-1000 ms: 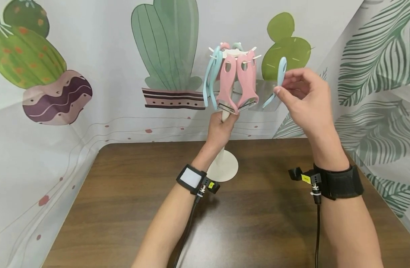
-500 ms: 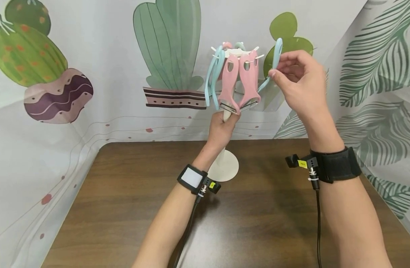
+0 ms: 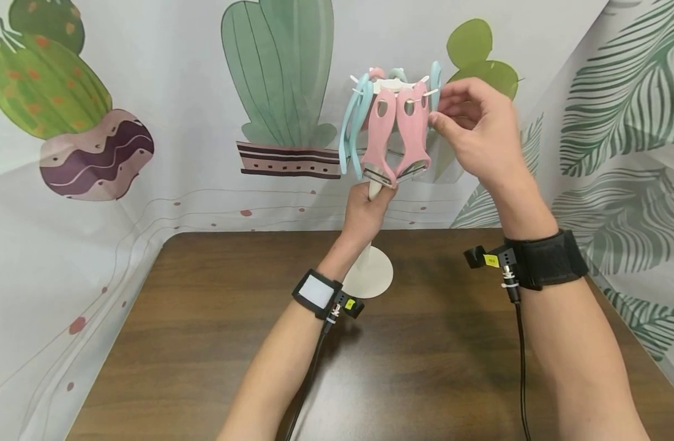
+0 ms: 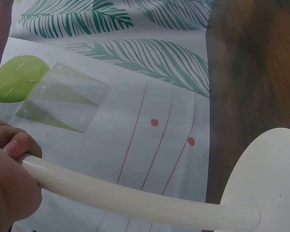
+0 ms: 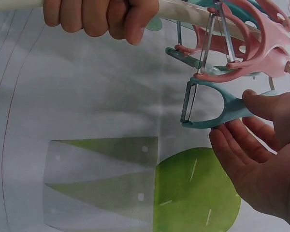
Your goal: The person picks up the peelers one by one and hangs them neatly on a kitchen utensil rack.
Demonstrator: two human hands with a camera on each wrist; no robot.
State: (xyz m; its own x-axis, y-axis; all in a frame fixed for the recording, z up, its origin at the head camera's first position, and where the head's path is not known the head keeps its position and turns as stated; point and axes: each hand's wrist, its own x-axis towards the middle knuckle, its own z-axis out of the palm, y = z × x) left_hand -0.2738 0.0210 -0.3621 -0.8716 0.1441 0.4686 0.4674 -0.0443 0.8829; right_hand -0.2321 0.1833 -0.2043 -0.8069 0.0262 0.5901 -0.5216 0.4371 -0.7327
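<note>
A white stand with a round base (image 3: 370, 273) and a ring of pegs on top carries several peelers. Two pink peelers (image 3: 378, 130) face the front, and blue peelers (image 3: 354, 122) hang at the left. My left hand (image 3: 364, 213) grips the stand's pole (image 4: 111, 193) just under the peelers. Between thumb and fingers, my right hand (image 3: 477, 125) pinches a blue peeler (image 5: 220, 108) by its handle, right beside the pegs at the stand's right side. In the right wrist view its metal blade points away from the hand. Whether its handle hole is round a peg, I cannot tell.
A brown wooden table (image 3: 248, 343) lies beneath the stand. Behind it hangs a white cloth (image 3: 193, 147) printed with cacti and leaves. Black cables run from the wrist straps (image 3: 548, 260) down along both forearms.
My right hand has moved left with the blue peeler, from well apart to right against the stand's pegs. The left hand stays on the pole.
</note>
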